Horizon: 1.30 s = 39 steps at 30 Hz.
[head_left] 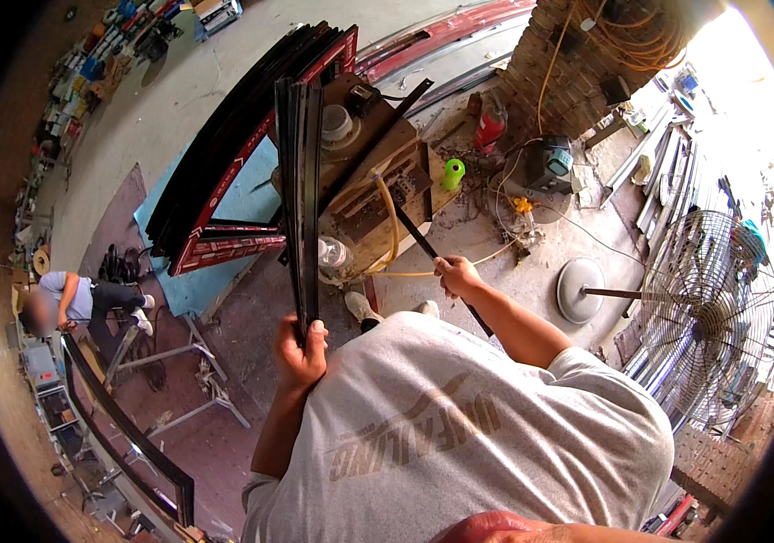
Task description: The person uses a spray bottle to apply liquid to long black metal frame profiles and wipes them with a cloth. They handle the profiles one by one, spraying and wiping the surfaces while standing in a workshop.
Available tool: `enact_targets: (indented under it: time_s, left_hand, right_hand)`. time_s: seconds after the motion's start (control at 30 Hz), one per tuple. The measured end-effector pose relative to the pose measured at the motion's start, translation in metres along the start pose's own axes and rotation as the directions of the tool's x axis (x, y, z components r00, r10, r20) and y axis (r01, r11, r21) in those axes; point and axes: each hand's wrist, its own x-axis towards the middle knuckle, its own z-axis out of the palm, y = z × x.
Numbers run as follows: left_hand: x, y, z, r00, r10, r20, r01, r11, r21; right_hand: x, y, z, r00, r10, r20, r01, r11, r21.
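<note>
The left hand (302, 355) is gripping the lower end of a bundle of dark strips (289, 195), its thumb pressing along the near face and its fingers curling around the far side. The strips are standing almost lengthwise in the view, their long axis running from the left fingers toward twelve o'clock and passing in front of the workbench (401, 152). The right hand (459, 276) is sitting at two o'clock from the left and is wrapping its fingers around a slim black bar (419, 237); that bar is slanting, one end reaching toward half past ten among the clutter on the bench, the other pointing to five o'clock beside the grey shirt (487, 425). The bundle is lying at ten o'clock from the right fingers, well apart from them, so the left hand is being the nearer one to it, while the two long axes are leaning at different angles. A green bottle (453, 174) is standing at twelve o'clock from the right hand, and a stack of dark frames (215, 149) is leaning at eleven o'clock from the left. The left palm is hiding the bundle's lowest part, the strips are overlapping too closely for counting, and the bar's far tip is blending into the bench clutter, leaving any contact there impossible to tell.
</note>
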Motion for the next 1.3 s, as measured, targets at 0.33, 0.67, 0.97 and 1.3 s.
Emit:
enact_targets:
  time_s: [0.33,0.67,0.97,1.3]
  left_hand:
    - [-0.006,0.001,0.003,0.999,-0.033,-0.012,0.032,0.999,-0.012]
    - [-0.013,0.000,-0.001,0.999,-0.034,-0.016,0.034,0.999,-0.041]
    - [-0.019,0.001,-0.003,0.998,-0.054,-0.028,0.054,0.999,-0.008]
    - [-0.017,0.008,0.008,0.999,-0.038,0.005,0.038,0.999,-0.018]
  right_hand:
    - [0.002,0.005,0.001,0.999,-0.042,-0.003,0.042,0.998,0.048]
    - [-0.006,-0.001,0.002,0.999,-0.046,-0.030,0.045,0.999,-0.010]
    - [0.022,0.161,-0.033,0.796,-0.605,0.008,0.567,0.742,-0.359]
    - [0.006,0.194,-0.092,0.923,0.341,-0.181,-0.261,0.897,0.358]
